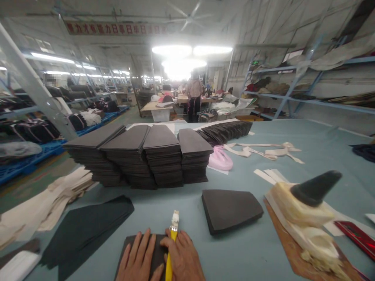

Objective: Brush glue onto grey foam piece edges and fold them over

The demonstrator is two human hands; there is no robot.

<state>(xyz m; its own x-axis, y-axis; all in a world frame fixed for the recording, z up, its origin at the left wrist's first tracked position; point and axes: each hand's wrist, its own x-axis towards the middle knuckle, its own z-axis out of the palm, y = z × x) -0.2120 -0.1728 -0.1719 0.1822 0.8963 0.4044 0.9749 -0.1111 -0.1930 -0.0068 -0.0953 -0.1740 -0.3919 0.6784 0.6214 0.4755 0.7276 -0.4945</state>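
My left hand [140,255] lies with its fingers stretched out over a dark grey panel [156,246] at the table's near edge. Beside it, my right hand [186,255] is closed around the yellow handle of a small brush [172,238], whose pale tip points away from me. The right hand rests against the panel's right side. Ahead and to the right sits a short stack of dark grey tapered panels [233,210]. To the left, several thin black fabric pieces [88,222] are fanned out on the table.
Tall stacks of grey panels [162,160] stand across the middle, with a pink roll [220,158] beside them. On the right, a glue-crusted container [301,210] with a black cone sits on a brown board, near a red object [356,236]. Cream strips [266,150] lie behind. A person [194,93] stands far back.
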